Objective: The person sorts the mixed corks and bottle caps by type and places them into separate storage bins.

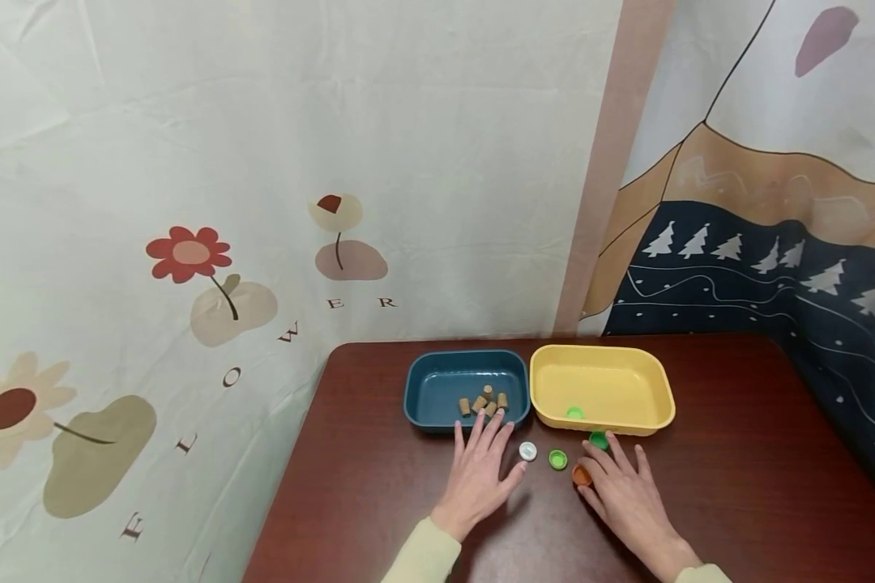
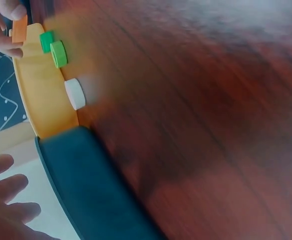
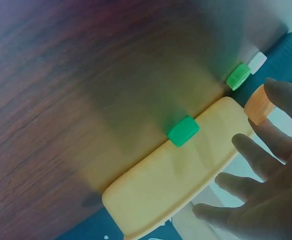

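Observation:
My right hand [image 1: 627, 500] pinches an orange bottle cap [image 3: 258, 106] between thumb and index finger, above the table in front of the yellow tray [image 1: 652, 401]; its other fingers are spread. My left hand [image 1: 475, 478] holds nothing, its fingers spread near the front edge of the blue tray [image 1: 426, 397]. Between the hands lie a white cap [image 1: 528, 451] and a light green cap [image 1: 557, 460]. A darker green cap [image 3: 183, 131] sits just before the yellow tray, beyond the right hand's fingertips in the head view.
Several corks [image 1: 479, 402] lie in the blue tray. One light green cap [image 1: 574, 413] is inside the yellow tray. Both trays stand side by side toward the back of the dark wooden table [image 1: 357, 486], with a printed curtain [image 1: 445, 162] behind.

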A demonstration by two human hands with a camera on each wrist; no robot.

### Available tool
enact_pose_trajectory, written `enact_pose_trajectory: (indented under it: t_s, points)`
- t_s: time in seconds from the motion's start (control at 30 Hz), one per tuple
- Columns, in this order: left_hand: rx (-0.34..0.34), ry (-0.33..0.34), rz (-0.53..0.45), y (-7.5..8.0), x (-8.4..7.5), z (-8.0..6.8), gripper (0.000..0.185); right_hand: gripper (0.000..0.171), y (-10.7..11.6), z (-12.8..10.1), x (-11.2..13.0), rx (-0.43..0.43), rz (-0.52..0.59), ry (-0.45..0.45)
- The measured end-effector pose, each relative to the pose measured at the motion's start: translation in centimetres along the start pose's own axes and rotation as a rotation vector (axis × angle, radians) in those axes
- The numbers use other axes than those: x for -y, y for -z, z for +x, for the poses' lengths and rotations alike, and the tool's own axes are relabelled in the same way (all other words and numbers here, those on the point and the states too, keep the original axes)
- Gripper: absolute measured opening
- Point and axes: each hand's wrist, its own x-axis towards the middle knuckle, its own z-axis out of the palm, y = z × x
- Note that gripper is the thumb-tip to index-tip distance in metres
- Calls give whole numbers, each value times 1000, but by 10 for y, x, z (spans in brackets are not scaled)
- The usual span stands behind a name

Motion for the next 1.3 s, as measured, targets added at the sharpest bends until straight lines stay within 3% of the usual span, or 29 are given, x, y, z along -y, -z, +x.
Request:
enact_pose_trajectory:
  t_s: [0.33, 0.5, 0.77, 0.97, 1.3]
  points:
    - [81, -48, 69, -7, -14, 20, 69, 41, 7, 4, 1, 19, 34, -76]
    - [88, -87, 126, -13, -18, 32, 72, 39, 10, 6, -1, 12, 41, -113]
    - [133, -98, 208, -24, -20, 47, 74, 42, 14, 10, -3, 2, 56, -126]
    - [166, -81, 225, -28, -21, 51, 75, 42, 18, 15, -5, -44, 75, -132]
    - [182, -60, 175, -28, -21, 51, 75, 43, 22, 23, 0, -30, 99, -164]
